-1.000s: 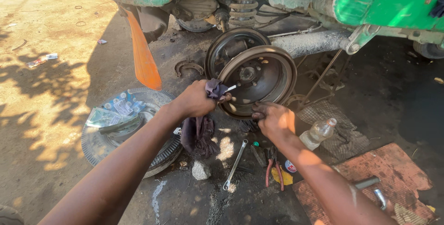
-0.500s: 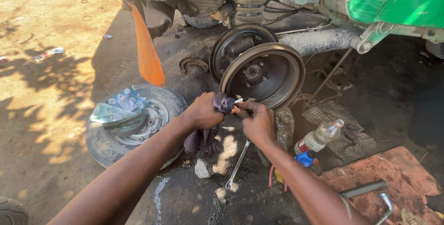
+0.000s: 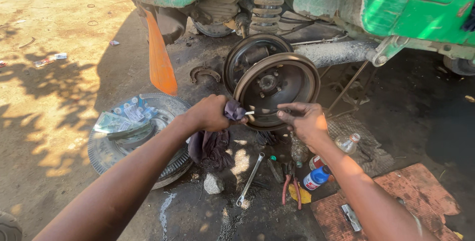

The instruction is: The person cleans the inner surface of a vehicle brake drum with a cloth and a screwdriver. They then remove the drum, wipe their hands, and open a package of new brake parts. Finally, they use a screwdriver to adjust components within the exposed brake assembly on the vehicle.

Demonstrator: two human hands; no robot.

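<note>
My left hand (image 3: pixel 212 113) grips a dark purple rag (image 3: pixel 213 142) that hangs down below the fist. A thin metal rod (image 3: pixel 262 112) sticks out of the rag toward the right. My right hand (image 3: pixel 303 120) pinches the other end of that rod with its fingertips. Both hands are held just in front of a round brake drum (image 3: pixel 277 87) that leans upright on the ground under a green vehicle (image 3: pixel 396 3). A second drum-like backing plate (image 3: pixel 245 53) stands behind it.
A wheel with papers on it (image 3: pixel 136 134) lies at left beside an orange flap (image 3: pixel 159 58). On the oily ground lie a spanner (image 3: pixel 250 179), pliers (image 3: pixel 291 189), a stone (image 3: pixel 213 184), bottles (image 3: pixel 316 176) and a reddish board (image 3: pixel 396 206).
My right hand came up from the ground tools and took the rod's end. Both hands moved together in front of the drum.
</note>
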